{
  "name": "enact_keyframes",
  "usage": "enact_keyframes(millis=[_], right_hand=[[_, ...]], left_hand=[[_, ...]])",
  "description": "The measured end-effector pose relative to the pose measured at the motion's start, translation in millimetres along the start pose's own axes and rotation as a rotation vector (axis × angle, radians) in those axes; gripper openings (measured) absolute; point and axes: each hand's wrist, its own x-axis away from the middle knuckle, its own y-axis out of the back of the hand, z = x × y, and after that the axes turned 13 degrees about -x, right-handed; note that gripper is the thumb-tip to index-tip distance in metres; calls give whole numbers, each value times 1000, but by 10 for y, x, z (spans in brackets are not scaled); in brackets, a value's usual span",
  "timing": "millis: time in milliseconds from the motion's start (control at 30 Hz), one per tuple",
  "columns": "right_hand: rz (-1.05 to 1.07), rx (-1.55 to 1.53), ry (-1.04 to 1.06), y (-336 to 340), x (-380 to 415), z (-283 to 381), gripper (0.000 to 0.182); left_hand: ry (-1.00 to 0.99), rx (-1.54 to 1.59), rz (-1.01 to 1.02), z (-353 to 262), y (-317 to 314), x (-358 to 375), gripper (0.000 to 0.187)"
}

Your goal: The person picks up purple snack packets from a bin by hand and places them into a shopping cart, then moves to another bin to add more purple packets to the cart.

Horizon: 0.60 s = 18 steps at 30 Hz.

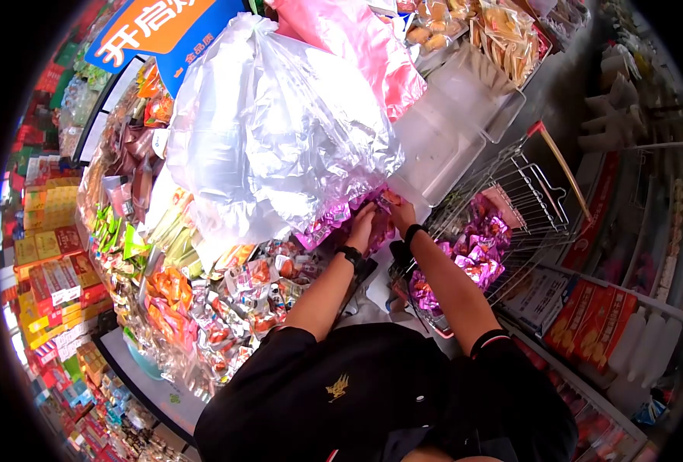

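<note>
Both my hands are among shiny purple-wrapped candies (pixel 330 223) at the edge of a heaped display. My left hand (pixel 363 223), with a black band at the wrist, is closed on some of these candies; its fingertips are partly hidden. Close beside it, my right hand (pixel 403 217), with a dark watch, has its fingers closed on a purple-wrapped candy (pixel 388 200). A large clear plastic bag (pixel 272 123) lies over the display just beyond both hands. More purple-wrapped candies (pixel 472 258) lie in the wire shopping cart (pixel 537 223) to the right.
Left of my hands are loose wrapped snacks (pixel 241 285) in a heap. A pink plastic bag (pixel 349 46) and clear bins (pixel 449 131) stand at the back. A blue and orange sign (pixel 156 38) rises at the upper left. Shelving with red packages (pixel 591 316) runs along the right.
</note>
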Motion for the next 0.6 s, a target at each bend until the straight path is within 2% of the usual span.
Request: enact_keyframes(millis=[33,67,133,367,467,500,533,600], right_hand=[[-37,-7,31,-26,-16,-3,17],[-17,-62,-29,12,-3,-6,17],[21,-172,-147,27,332,541,17],[240,-383,-71,450,541,485,19],[308,-393,2,775,674,388,20],[317,-365,37,885,865,514,20],[326,-338,70,1004,1007,578,19],[344,-265,29,1405,970,201,19]], left_hand=[[22,18,-6,-23,0,11,39],[26,32,-5,-47,-3,25,38],[14,56,6,-26,27,-10,34],[142,224,177,-405,-277,545,16],[51,187,174,-57,-160,384,30],[-22,229,149,-126,-272,495,23],[-16,146,150,-153,-371,579,21],[-3,-31,146,-192,-567,774,20]])
